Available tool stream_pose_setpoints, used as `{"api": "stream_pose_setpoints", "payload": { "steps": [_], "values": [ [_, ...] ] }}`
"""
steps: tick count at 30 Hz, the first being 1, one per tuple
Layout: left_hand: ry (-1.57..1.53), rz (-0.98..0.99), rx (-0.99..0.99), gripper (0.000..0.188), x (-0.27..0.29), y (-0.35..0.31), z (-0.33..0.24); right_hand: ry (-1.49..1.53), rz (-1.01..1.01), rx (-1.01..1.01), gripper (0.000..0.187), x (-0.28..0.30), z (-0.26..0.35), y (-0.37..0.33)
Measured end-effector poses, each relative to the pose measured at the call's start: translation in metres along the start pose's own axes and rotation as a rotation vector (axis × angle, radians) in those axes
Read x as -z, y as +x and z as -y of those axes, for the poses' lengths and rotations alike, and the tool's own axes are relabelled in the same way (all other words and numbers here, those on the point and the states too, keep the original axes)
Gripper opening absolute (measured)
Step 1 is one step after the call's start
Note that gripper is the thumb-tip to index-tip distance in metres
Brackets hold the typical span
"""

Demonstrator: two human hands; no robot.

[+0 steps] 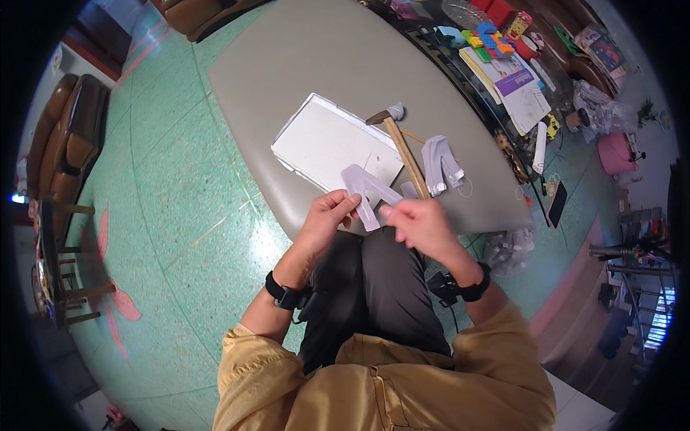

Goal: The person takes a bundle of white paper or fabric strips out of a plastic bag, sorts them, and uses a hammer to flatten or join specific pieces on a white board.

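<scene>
My left hand [329, 214] and my right hand [419, 221] together hold a pale lavender Y-shaped plastic piece [368, 188] above my knees, at the near edge of a grey mat [323, 65]. The left fingers pinch its lower left side and the right fingers grip its right arm. Just beyond it a white flat board [323, 140] lies on the mat. A hammer [402, 147] with a wooden handle rests to the right of the board, and more pale plastic pieces [440, 165] lie beside it.
The mat lies on a green terrazzo floor [172, 201]. A dark glass table edge at the upper right carries papers [514, 82] and coloured toy blocks [489, 39]. A phone [557, 203] and a plastic bag [509, 248] lie right. Brown sofas [68, 136] stand left.
</scene>
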State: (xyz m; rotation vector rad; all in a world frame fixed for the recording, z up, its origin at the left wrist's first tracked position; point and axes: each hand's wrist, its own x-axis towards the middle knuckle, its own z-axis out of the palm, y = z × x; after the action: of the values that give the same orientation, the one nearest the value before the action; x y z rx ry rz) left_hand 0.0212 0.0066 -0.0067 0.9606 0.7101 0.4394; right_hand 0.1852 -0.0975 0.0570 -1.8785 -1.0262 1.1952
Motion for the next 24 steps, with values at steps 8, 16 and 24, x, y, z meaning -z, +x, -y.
{"api": "stream_pose_setpoints", "payload": {
  "steps": [8,16,24],
  "values": [
    [0.143,0.106,0.09,0.02,-0.013,-0.002,-0.001,0.222,0.058,0.219,0.019,-0.001,-0.038,0.035],
    [0.069,0.147,0.089,0.019,-0.024,-0.018,0.004,0.459,0.075,0.134,0.022,-0.002,-0.044,0.029],
    [0.881,-0.346,-0.669,0.009,-0.046,-0.022,0.01,0.466,0.008,0.096,0.022,-0.009,-0.042,0.025]
  ]
}}
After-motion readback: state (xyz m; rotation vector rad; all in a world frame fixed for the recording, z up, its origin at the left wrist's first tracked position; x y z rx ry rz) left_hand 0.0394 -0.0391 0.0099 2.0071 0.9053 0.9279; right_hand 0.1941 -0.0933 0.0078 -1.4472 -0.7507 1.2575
